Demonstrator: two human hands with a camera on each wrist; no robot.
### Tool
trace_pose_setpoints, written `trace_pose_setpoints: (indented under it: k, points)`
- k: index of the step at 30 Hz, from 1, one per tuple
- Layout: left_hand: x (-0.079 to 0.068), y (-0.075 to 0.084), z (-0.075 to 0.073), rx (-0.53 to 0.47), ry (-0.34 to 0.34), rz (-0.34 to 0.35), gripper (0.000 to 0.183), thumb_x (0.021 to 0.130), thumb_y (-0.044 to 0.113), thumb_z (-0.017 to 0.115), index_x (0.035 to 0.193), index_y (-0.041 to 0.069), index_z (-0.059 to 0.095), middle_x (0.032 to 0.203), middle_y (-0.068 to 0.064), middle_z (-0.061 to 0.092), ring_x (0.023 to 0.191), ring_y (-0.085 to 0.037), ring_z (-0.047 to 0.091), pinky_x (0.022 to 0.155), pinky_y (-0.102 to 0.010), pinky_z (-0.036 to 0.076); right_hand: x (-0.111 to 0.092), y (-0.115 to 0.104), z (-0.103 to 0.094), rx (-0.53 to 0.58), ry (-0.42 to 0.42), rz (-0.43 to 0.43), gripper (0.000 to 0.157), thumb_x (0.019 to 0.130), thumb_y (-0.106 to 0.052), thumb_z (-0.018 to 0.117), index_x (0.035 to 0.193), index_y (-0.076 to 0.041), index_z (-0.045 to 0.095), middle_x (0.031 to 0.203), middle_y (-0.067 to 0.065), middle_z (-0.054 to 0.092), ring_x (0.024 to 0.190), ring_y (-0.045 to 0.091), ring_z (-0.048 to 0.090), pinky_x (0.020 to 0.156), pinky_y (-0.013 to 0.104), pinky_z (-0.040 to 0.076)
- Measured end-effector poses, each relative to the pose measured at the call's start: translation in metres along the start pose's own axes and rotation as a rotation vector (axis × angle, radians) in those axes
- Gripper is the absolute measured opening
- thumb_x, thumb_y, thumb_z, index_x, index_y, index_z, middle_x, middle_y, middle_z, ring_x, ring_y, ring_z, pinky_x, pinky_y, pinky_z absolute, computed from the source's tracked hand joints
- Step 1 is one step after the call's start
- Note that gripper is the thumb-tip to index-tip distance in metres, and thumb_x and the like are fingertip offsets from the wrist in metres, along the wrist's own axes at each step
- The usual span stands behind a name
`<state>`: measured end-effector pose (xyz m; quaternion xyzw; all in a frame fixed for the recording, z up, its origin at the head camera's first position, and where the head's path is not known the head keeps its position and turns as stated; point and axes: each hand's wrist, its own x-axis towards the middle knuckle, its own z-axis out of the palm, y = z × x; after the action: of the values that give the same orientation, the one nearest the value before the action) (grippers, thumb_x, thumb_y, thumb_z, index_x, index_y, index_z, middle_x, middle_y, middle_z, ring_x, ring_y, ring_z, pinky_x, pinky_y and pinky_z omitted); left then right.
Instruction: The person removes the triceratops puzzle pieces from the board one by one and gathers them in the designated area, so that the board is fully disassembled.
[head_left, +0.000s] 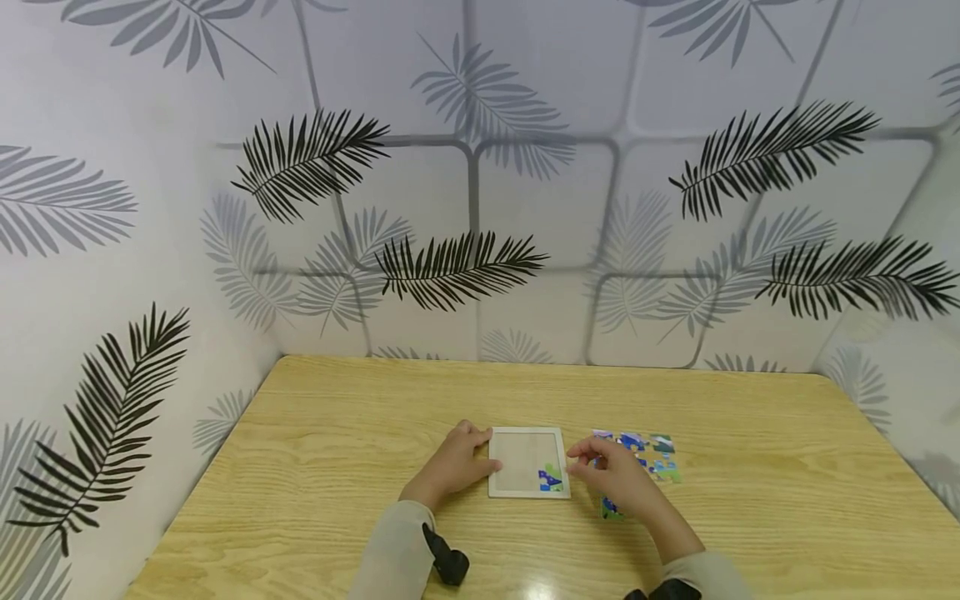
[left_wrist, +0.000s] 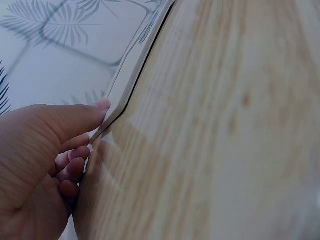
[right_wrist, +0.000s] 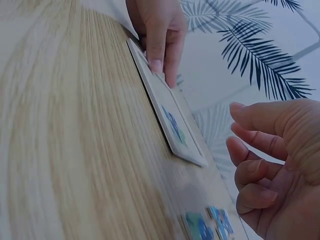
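A pale square puzzle frame (head_left: 517, 494) lies flat on the table, with a few joined blue and green jigsaw pieces (head_left: 550, 479) in its lower right corner. My left hand (head_left: 453, 462) holds the frame at its left side; in the left wrist view the thumb (left_wrist: 102, 107) lies against the rim. To the right of the frame hovers my right hand (head_left: 618, 479), fingers loosely bent, nothing visible between thumb and fingertips. Loose jigsaw pieces (head_left: 663, 468) lie beside and partly behind that hand. Two of them (right_wrist: 200, 227) show below it in the right wrist view.
The wooden table (head_left: 337, 433) reaches back to a wall (head_left: 525, 317) covered in feather-like leaf prints. Pale sleeves and black wrist straps (head_left: 450, 565) show at the front.
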<state>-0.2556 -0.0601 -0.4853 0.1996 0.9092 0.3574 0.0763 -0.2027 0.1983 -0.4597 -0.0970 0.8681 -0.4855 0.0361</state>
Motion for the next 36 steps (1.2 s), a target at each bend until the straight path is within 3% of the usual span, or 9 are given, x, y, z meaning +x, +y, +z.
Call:
trace_pose_setpoints:
  k: [9,23,36]
  points:
    - [0.0,-0.001,0.001,-0.01,-0.001,-0.006,0.06,0.086,0.024,0.07,0.136,-0.002,0.048,0.092,-0.003,0.037,0.085,-0.018,0.036,0.076,-0.032,0.033,0.012,-0.005,0.021,0.004,-0.051,-0.018,0.02,0.087,-0.009,0.066,0.104,0.001,0.062,0.083,0.004,0.054,0.064,0.014,0.044,0.053,0.023,0.037]
    - [0.002,-0.002,0.001,-0.008,-0.004,-0.009,0.061,0.086,0.024,0.07,0.137,-0.001,0.047,0.092,-0.003,0.038,0.085,-0.018,0.037,0.075,-0.032,0.033,0.014,-0.007,0.036,-0.15,-0.015,0.124,0.024,0.078,-0.003,0.073,0.1,-0.006,0.064,0.071,0.001,0.047,0.06,0.014,0.042,0.053,0.025,0.033]
    - [0.002,-0.003,0.002,-0.001,-0.004,-0.006,0.061,0.086,0.024,0.07,0.137,-0.001,0.047,0.093,-0.003,0.038,0.085,-0.018,0.037,0.077,-0.031,0.035,0.013,-0.008,0.036,-0.164,-0.002,0.079,0.027,0.076,0.0,0.074,0.099,-0.005,0.061,0.074,0.004,0.045,0.064,0.017,0.041,0.056,0.029,0.033]
